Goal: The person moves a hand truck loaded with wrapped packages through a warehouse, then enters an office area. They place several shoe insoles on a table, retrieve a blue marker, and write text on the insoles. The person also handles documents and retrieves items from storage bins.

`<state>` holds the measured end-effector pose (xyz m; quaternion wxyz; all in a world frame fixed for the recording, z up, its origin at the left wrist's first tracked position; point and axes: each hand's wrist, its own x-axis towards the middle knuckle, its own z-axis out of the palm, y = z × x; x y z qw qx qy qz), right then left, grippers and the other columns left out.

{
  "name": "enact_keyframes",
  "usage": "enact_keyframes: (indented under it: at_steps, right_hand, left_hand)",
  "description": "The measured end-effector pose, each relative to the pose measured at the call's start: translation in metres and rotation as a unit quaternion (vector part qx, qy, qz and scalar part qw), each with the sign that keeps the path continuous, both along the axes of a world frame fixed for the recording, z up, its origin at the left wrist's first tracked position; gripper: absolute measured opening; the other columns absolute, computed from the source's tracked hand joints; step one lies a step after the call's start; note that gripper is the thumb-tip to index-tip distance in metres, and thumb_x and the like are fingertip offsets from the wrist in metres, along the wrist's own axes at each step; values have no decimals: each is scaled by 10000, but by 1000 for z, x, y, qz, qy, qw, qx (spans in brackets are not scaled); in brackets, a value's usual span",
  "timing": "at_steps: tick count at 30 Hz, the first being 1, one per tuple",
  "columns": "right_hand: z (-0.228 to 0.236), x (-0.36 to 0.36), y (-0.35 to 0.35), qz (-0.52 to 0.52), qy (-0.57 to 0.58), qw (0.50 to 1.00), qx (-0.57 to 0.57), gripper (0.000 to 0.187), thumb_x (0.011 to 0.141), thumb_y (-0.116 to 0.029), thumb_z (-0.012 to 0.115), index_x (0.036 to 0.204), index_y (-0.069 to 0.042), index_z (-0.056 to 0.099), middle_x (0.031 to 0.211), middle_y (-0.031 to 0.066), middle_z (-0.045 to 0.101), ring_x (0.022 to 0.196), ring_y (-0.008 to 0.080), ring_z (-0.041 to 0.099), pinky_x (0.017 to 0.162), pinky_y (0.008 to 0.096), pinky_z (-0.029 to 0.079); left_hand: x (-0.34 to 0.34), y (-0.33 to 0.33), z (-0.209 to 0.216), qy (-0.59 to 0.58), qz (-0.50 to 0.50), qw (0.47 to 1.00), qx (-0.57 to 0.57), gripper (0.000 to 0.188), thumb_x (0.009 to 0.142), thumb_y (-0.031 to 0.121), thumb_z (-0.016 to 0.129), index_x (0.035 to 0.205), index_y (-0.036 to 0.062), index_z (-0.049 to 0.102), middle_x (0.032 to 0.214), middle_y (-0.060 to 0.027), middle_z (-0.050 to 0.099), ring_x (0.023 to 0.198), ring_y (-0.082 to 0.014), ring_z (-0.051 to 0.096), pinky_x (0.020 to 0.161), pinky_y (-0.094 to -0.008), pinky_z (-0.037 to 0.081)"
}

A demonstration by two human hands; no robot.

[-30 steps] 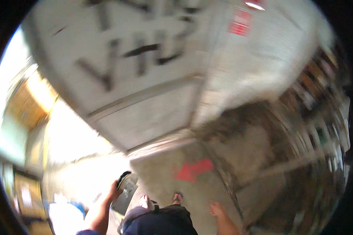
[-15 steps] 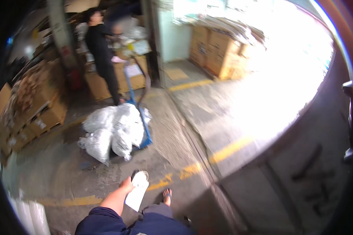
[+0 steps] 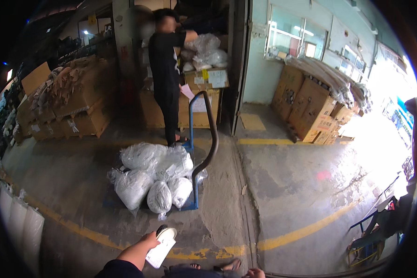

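Observation:
My left hand (image 3: 149,239) is closed on a white sheet of paper (image 3: 159,254) and a round, pale, roll-like thing (image 3: 167,234) with a dark edge, whose kind I cannot make out. Only a small part of my right hand (image 3: 255,273) shows at the lower edge, with its fingers mostly cut off. Ahead of my left hand stands a blue hand trolley (image 3: 194,194) with a curved dark handle, loaded with several clear plastic bags (image 3: 133,189) of white contents. Neither hand touches the trolley.
A co-worker in black (image 3: 164,78) stands behind the trolley, one arm on bagged goods (image 3: 204,46) above cartons (image 3: 206,109), a pink paper in the other hand. Stacked cartons (image 3: 310,104) stand right, brown cartons (image 3: 85,123) left, white rolls (image 3: 28,231) lower left. A floor groove (image 3: 245,194) crosses the ground.
The view has swung to the right and levelled, and is sharper. My right hand now shows at the lower edge. My left hand still holds the paper and the round thing.

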<state>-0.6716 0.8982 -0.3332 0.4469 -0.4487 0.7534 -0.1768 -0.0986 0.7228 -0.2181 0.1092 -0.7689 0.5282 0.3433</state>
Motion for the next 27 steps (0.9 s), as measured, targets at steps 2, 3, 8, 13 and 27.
enact_keyframes:
  at_steps: [2,3,8,13,27]
  right_hand:
    - [9,-28,-27,10,15,999,44,301,891,-203,584,1067,36,630,777,145,691,606,248,682,536,380,553]
    - [11,-47,-32,14,-3,996,92,323,869,-300,624,976,-6,701,763,128,711,585,215,680,574,350,553]
    - [-9,-137,-60,-46,-69,992,94,376,885,-383,596,784,-36,700,720,96,710,655,181,696,629,352,562]
    - [17,-245,-147,-31,-14,970,239,293,906,-327,602,904,-40,659,768,106,686,582,205,656,527,347,526]
    - [61,-398,-318,-196,93,975,47,424,893,-441,576,1134,-106,670,1054,171,690,1008,360,642,871,431,507]
  left_hand:
    - [-33,-21,-14,9,1,999,-31,604,798,330,751,1271,71,478,1215,-199,618,1133,-369,592,938,-463,472]
    - [-44,-34,-19,33,18,999,-12,600,803,327,745,1272,66,474,1186,-207,629,1095,-388,607,908,-473,487]
    - [-117,-73,-26,-76,20,995,-55,593,774,340,763,1258,107,509,1158,-186,648,1075,-369,623,902,-461,501]
    - [-173,-137,-54,10,38,996,-83,539,767,250,753,1216,48,533,1154,-199,636,1043,-341,626,866,-447,506]
    - [-524,-523,-118,99,-225,969,14,531,760,243,708,1213,7,562,1072,-231,657,981,-349,639,827,-461,486]
